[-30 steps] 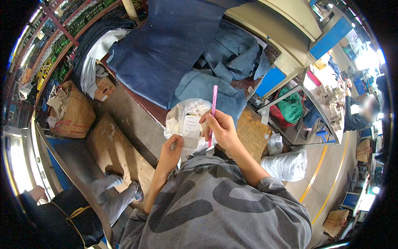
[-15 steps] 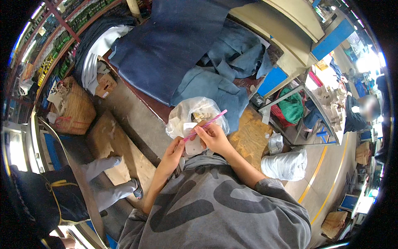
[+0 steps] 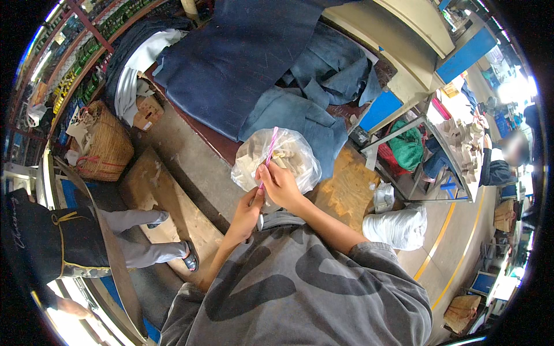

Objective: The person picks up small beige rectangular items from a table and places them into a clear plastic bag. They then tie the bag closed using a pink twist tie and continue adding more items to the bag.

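Observation:
A slim pink-and-white striped stick (image 3: 271, 147) points away from me over the bag, its near end between my hands. My right hand (image 3: 279, 185) pinches it along its lower part. Just below, my left hand (image 3: 248, 211) has its thumb and fingers closed about the near end. Under and beyond my hands stands an open clear plastic bag (image 3: 306, 153) with beige flat pieces (image 3: 284, 160) inside. My fingers hide the stick's lower tip.
Dark blue leather sheets (image 3: 231, 69) and crumpled blue-grey ones (image 3: 294, 118) cover the low table ahead. A woven basket (image 3: 107, 144) stands left, near a person's legs (image 3: 156, 254). A white sack (image 3: 398, 228) and metal-framed table (image 3: 450, 155) are to the right.
The striped stick has swung from slanting up-right to nearly straight ahead, and my hands have come closer together. The white tag-like piece by my hands is now mostly out of sight.

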Demonstrator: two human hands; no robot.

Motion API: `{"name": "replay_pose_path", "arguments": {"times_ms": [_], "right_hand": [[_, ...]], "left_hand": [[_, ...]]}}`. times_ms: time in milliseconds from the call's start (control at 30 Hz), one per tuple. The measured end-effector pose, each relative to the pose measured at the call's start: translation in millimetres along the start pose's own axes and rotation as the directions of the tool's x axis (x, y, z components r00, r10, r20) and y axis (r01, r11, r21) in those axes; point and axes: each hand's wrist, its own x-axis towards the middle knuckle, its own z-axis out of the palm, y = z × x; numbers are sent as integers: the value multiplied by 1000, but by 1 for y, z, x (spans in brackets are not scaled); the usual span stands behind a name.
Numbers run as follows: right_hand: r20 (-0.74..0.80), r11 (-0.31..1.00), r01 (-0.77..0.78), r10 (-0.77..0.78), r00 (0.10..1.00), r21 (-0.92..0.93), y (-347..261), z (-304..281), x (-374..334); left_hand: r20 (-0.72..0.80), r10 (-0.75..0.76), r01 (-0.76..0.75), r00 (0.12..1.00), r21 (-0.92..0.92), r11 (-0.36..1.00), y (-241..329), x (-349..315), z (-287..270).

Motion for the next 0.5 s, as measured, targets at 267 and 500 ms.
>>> {"name": "replay_pose_path", "arguments": {"times_ms": [267,500], "right_hand": [[124,999,-35,34,992,9,10,3,12],[161,993,-40,58,985,-113,23,3,18]], "left_hand": [[28,-60,64,998,-157,985,-10,5,-2],[14,-67,67,998,6,998,-11,6,0]]}}
